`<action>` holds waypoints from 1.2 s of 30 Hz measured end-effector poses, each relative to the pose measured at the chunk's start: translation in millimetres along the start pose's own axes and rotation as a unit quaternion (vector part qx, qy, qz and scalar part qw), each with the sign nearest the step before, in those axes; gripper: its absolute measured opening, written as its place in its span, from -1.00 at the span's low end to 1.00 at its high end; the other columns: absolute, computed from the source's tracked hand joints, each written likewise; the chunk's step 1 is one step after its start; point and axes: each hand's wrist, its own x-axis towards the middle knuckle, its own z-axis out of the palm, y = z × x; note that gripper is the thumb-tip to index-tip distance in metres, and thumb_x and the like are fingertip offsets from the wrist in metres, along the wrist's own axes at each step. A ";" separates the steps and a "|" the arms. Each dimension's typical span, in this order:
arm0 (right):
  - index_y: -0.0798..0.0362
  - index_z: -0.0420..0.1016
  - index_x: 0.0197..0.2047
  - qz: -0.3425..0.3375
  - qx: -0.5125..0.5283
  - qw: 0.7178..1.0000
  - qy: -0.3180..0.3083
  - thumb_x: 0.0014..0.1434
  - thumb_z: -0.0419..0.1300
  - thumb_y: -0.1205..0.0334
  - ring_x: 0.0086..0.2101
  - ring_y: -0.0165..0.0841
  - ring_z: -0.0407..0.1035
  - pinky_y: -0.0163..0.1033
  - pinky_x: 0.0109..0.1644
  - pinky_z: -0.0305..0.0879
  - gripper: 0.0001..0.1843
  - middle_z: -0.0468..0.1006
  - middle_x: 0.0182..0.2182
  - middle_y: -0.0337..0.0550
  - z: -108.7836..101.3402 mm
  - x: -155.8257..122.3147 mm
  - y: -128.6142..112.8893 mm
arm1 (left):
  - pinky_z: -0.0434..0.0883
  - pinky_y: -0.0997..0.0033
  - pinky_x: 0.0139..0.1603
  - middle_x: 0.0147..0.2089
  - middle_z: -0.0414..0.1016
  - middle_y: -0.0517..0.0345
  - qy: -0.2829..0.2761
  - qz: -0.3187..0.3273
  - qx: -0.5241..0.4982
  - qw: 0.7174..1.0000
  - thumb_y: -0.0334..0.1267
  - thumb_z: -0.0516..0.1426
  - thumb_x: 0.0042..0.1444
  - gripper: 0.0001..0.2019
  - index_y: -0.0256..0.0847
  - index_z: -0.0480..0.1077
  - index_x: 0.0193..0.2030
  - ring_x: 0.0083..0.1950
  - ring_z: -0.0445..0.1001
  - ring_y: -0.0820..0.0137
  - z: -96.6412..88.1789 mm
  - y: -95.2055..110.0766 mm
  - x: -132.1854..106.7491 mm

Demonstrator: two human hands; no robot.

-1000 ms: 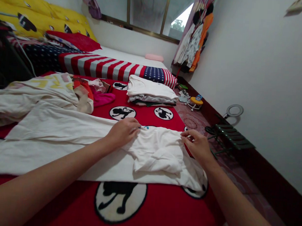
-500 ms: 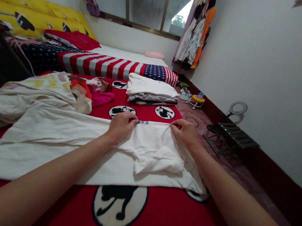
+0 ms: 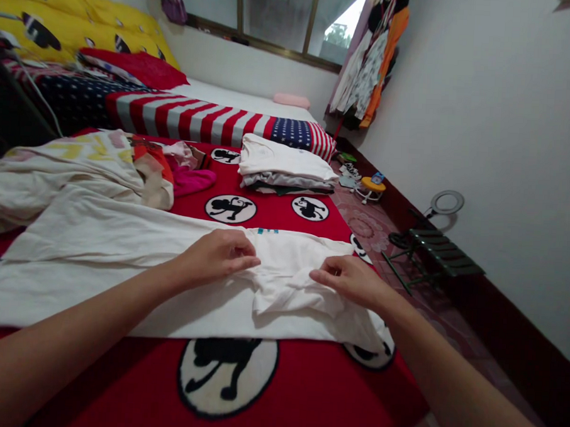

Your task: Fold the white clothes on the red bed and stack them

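A white shirt (image 3: pixel 135 295) lies spread sideways over the red blanket (image 3: pixel 126 383), with a bunched fold, perhaps a sleeve (image 3: pixel 295 299), on its right part. Small blue marks (image 3: pixel 268 231) show near its far edge. My left hand (image 3: pixel 224 253) is over the cloth, thumb stretched out and fingers loosely bent, with a gap between them. My right hand (image 3: pixel 348 276) is at the upper right of the bunched fold, thumb and forefinger apart at the tips. Whether either hand touches the cloth is hard to make out.
Beyond the shirt stands a stack of folded clothes (image 3: pixel 287 166). A loose heap of clothes (image 3: pixel 79 167) lies at the left. Behind is a bed with a striped cover (image 3: pixel 189 118). On the floor at the right are a dark folding stool (image 3: pixel 446 252) and a yellow stool (image 3: pixel 374 184).
Both hands have let go of the shirt's far edge and come nearer to me, toward the bunched fold. That far edge now lies flatter.
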 end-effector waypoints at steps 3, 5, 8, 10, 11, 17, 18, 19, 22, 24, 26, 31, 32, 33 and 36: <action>0.05 0.42 -0.56 -0.002 0.133 0.990 -0.050 -0.06 0.29 0.09 -0.57 -0.45 0.23 -0.36 -0.53 0.00 -0.77 0.40 -0.63 -0.29 5.8 -6.4 -4.9 | 0.34 0.35 -0.06 -0.13 0.48 0.04 -0.034 0.044 0.026 0.998 0.05 0.25 -0.01 -0.60 -0.15 0.51 -0.10 -0.10 0.42 0.28 0.2 2.7 -17.1; 0.05 0.42 -0.52 0.020 0.253 0.967 -0.025 -0.09 0.27 0.13 -0.54 -0.44 0.27 -0.37 -0.50 0.08 -0.82 0.43 -0.59 -0.29 4.9 -0.6 -8.4 | 0.33 0.27 0.00 -0.02 0.44 0.00 -0.036 0.064 0.048 0.996 0.08 0.33 -0.16 -0.42 -0.11 0.46 0.01 -0.02 0.40 0.21 4.0 5.9 -24.2; 0.06 0.44 -0.41 0.056 0.389 0.918 0.041 -0.10 0.28 0.09 -0.49 -0.38 0.36 -0.32 -0.43 0.22 -0.77 0.53 -0.49 -0.22 -4.9 17.4 -16.9 | 0.33 0.23 0.04 0.07 0.40 -0.02 -0.017 0.084 0.058 0.995 0.02 0.34 -0.17 -0.37 -0.10 0.41 0.08 0.04 0.38 0.18 13.4 16.8 -26.1; 0.07 0.45 -0.37 0.062 0.427 0.899 0.067 -0.10 0.27 0.11 -0.49 -0.36 0.37 -0.30 -0.41 0.26 -0.76 0.53 -0.48 -0.20 -13.7 34.5 -24.3 | 0.33 0.26 0.03 0.04 0.43 -0.01 0.008 0.075 0.062 0.995 -0.11 0.29 -0.08 -0.52 -0.15 0.43 0.03 0.02 0.39 0.19 19.4 25.9 -18.8; 0.07 0.46 -0.36 0.057 0.436 0.895 0.077 -0.10 0.27 0.13 -0.49 -0.36 0.37 -0.29 -0.42 0.27 -0.77 0.53 -0.49 -0.21 -18.0 44.7 -27.9 | 0.34 0.30 -0.01 -0.02 0.46 0.00 0.022 0.060 0.062 0.996 -0.19 0.24 -0.02 -0.64 -0.18 0.46 -0.04 -0.01 0.41 0.22 21.5 29.5 -11.9; 0.14 0.43 -0.43 0.003 0.369 0.909 0.196 -0.08 0.22 0.32 -0.49 -0.42 0.33 -0.31 -0.38 0.27 -0.91 0.45 -0.55 -0.27 -41.4 118.8 -34.7 | 0.25 0.42 -0.35 -0.36 0.54 0.06 0.131 -0.096 0.067 0.984 -0.25 0.09 0.08 -0.80 -0.25 0.54 -0.37 -0.31 0.45 0.28 15.2 19.9 55.3; 0.14 0.42 -0.45 0.009 0.357 0.911 0.205 -0.07 0.22 0.33 -0.50 -0.42 0.32 -0.31 -0.38 0.26 -0.93 0.43 -0.56 -0.28 -45.9 129.3 -33.7 | 0.23 0.42 -0.36 -0.37 0.55 0.05 0.142 -0.108 0.067 0.982 -0.22 0.10 0.08 -0.78 -0.25 0.55 -0.36 -0.32 0.45 0.27 12.2 15.3 65.2; 0.14 0.41 -0.46 0.017 0.352 0.912 0.208 -0.07 0.22 0.34 -0.51 -0.42 0.32 -0.31 -0.38 0.26 -0.94 0.42 -0.58 -0.28 -50.4 137.7 -32.7 | 0.23 0.41 -0.36 -0.36 0.56 0.05 0.152 -0.116 0.064 0.979 -0.21 0.10 0.07 -0.77 -0.25 0.57 -0.34 -0.31 0.46 0.26 9.2 11.2 73.1; 0.14 0.39 -0.46 -0.006 0.353 0.911 0.214 -0.05 0.25 0.31 -0.47 -0.40 0.35 -0.27 -0.34 0.28 -0.90 0.43 -0.55 -0.26 -59.8 144.1 -30.2 | 0.24 0.42 -0.33 -0.31 0.60 0.07 0.186 -0.112 0.039 0.975 -0.27 0.10 0.04 -0.77 -0.22 0.58 -0.24 -0.27 0.48 0.25 2.1 4.6 81.4; 0.13 0.42 -0.41 -0.068 0.342 0.907 0.237 -0.03 0.28 0.24 -0.39 -0.35 0.40 -0.25 -0.28 0.31 -0.85 0.48 -0.48 -0.23 -58.1 127.9 -28.4 | 0.27 0.43 -0.30 -0.29 0.60 0.08 0.201 -0.084 0.024 0.976 -0.34 0.09 0.02 -0.76 -0.23 0.57 -0.23 -0.25 0.48 0.27 0.2 5.3 73.6; 0.10 0.46 -0.33 -0.126 0.303 0.909 0.258 0.02 0.27 0.17 -0.30 -0.31 0.42 -0.23 -0.20 0.32 -0.81 0.52 -0.39 -0.20 -47.7 95.1 -23.7 | 0.29 0.45 -0.25 -0.27 0.59 0.09 0.185 -0.030 0.017 0.982 -0.41 0.07 -0.01 -0.75 -0.24 0.55 -0.24 -0.23 0.48 0.30 1.5 7.7 57.3; 0.02 0.51 -0.27 -0.156 0.137 0.957 0.203 0.11 0.23 0.26 -0.22 -0.27 0.44 -0.17 -0.06 0.30 -0.92 0.57 -0.28 -0.14 -0.2 -10.1 10.4 | 0.35 0.41 -0.10 -0.14 0.53 0.06 0.071 0.084 0.053 0.993 -0.53 0.05 -0.03 -0.61 -0.17 0.51 -0.09 -0.12 0.46 0.34 17.0 10.0 6.9; 0.00 0.50 -0.30 -0.171 0.119 0.964 0.165 0.10 0.22 0.30 -0.20 -0.26 0.44 -0.16 -0.06 0.30 -0.94 0.57 -0.26 -0.12 8.5 -25.8 18.3 | 0.35 0.39 -0.07 -0.10 0.52 0.05 0.062 0.100 0.065 0.991 -0.52 0.05 0.00 -0.61 -0.16 0.50 -0.06 -0.09 0.46 0.33 20.3 9.6 -0.7; -0.01 0.50 -0.31 -0.174 0.104 0.969 0.142 0.09 0.20 0.34 -0.18 -0.24 0.43 -0.15 -0.04 0.30 -0.91 0.57 -0.22 -0.11 15.9 -38.4 24.6 | 0.35 0.35 -0.04 -0.07 0.51 0.04 0.059 0.114 0.076 0.989 -0.51 0.06 0.04 -0.63 -0.14 0.49 -0.04 -0.07 0.45 0.32 22.9 9.2 -6.9; -0.02 0.48 -0.29 -0.168 0.092 0.974 0.125 0.08 0.14 0.40 -0.17 -0.24 0.42 -0.15 -0.07 0.30 -0.84 0.55 -0.22 -0.09 26.8 -60.2 29.2 | 0.34 0.30 -0.02 -0.04 0.49 0.02 0.059 0.125 0.102 0.985 -0.47 0.08 0.09 -0.65 -0.13 0.46 0.00 -0.04 0.43 0.29 25.1 8.5 -17.4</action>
